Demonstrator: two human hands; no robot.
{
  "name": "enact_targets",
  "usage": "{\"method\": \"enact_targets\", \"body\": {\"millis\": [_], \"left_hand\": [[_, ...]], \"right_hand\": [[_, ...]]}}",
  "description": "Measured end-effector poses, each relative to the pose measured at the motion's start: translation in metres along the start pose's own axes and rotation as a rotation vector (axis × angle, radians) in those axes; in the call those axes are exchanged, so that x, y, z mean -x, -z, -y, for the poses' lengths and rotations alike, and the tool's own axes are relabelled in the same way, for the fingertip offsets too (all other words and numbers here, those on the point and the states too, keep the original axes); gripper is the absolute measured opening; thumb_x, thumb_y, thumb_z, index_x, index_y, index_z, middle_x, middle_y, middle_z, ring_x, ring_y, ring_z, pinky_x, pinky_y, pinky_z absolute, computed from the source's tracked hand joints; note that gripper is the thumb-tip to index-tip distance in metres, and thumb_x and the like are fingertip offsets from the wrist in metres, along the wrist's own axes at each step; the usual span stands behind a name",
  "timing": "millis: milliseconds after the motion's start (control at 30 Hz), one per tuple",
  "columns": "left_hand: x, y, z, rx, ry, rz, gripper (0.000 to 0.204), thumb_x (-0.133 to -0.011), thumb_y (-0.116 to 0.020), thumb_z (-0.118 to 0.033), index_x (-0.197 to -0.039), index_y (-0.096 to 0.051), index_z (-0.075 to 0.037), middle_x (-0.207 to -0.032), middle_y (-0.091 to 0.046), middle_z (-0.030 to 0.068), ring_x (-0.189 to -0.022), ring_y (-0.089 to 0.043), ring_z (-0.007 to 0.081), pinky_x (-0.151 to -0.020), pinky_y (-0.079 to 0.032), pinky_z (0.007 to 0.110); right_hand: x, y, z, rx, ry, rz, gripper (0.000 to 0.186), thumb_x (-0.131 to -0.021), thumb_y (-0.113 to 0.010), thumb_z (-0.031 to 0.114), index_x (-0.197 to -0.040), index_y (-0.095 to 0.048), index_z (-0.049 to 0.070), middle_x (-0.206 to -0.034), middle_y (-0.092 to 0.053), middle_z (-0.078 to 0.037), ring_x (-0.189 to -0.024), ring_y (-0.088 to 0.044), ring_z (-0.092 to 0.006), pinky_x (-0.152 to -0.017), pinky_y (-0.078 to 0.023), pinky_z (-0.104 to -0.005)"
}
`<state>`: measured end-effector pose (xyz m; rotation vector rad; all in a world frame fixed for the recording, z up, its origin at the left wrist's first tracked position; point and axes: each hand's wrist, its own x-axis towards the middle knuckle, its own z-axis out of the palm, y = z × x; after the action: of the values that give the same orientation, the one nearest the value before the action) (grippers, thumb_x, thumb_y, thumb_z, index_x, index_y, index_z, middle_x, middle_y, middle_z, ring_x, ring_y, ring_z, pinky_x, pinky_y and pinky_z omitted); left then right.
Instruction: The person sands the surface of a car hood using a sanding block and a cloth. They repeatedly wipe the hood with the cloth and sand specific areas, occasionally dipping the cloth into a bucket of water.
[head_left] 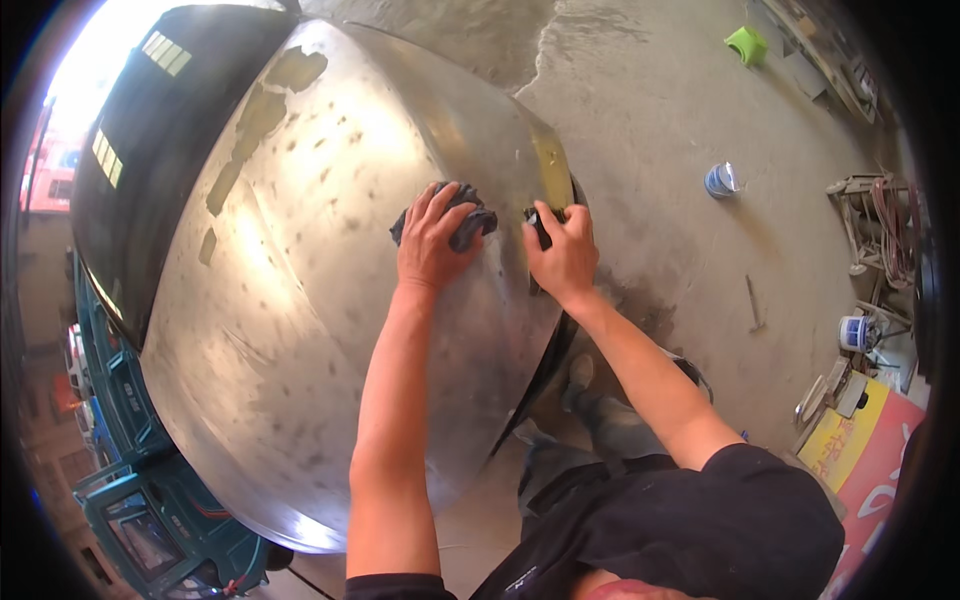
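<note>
Head view: we see blotchy metal hood (330, 210).
Grip: left hand (432, 245) clutches crumpled cloth (468, 230); right hand (565, 252), apart, pinches black block (541, 233).
Beyond: bucket (720, 181).

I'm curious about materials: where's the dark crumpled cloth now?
The cloth is just left of the head view's centre, under the left hand, on the metal panel.

Silver-grey on the hood (300, 300), speckled with dark spots and patched with olive. Charcoal on the rag (481, 224) upon the hood; black on the block (541, 233) at the hood's right edge. Black with pale gridded glints on the glass (185, 110) left of the hood. Blue and white on the bucket (721, 181) right of the hood.
</note>
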<state>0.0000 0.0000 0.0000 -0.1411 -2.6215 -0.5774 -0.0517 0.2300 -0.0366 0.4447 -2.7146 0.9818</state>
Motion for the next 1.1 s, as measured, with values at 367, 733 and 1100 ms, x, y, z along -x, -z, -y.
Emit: {"method": "enact_targets", "body": {"millis": [367,733,1100], "left_hand": [[-0.002,0.013,-0.002,-0.041,-0.012,0.000,0.039,-0.085,-0.087,-0.017,-0.124,-0.081,-0.016,-0.153,-0.071,0.0096,-0.148,-0.062,0.0418,-0.122,-0.052,0.055],[-0.001,0.006,0.001,-0.035,0.011,-0.019,0.044,-0.080,-0.090,-0.021,-0.124,-0.081,-0.020,-0.153,-0.070,0.0091,-0.148,-0.061,0.0425,-0.122,-0.052,0.056],[-0.008,0.011,-0.006,-0.012,0.005,-0.026,0.041,-0.083,-0.089,-0.021,-0.124,-0.082,-0.018,-0.153,-0.071,0.0108,-0.146,-0.063,0.0413,-0.119,-0.053,0.054]], "right_hand": [[0.007,-0.004,0.004,-0.041,0.009,-0.045,0.038,-0.100,-0.080,0.036,-0.133,-0.081,0.016,-0.123,-0.061,-0.021,-0.118,-0.065,-0.0451,-0.086,-0.062,-0.0552],[-0.005,-0.003,0.005,-0.034,0.067,-0.100,0.039,-0.099,-0.081,0.035,-0.132,-0.081,0.014,-0.124,-0.060,-0.021,-0.118,-0.065,-0.0435,-0.086,-0.062,-0.0557],[-0.013,-0.006,0.000,-0.032,0.039,-0.078,0.041,-0.097,-0.083,0.036,-0.133,-0.082,0.018,-0.120,-0.060,-0.019,-0.116,-0.065,-0.0450,-0.086,-0.063,-0.0545]]}}
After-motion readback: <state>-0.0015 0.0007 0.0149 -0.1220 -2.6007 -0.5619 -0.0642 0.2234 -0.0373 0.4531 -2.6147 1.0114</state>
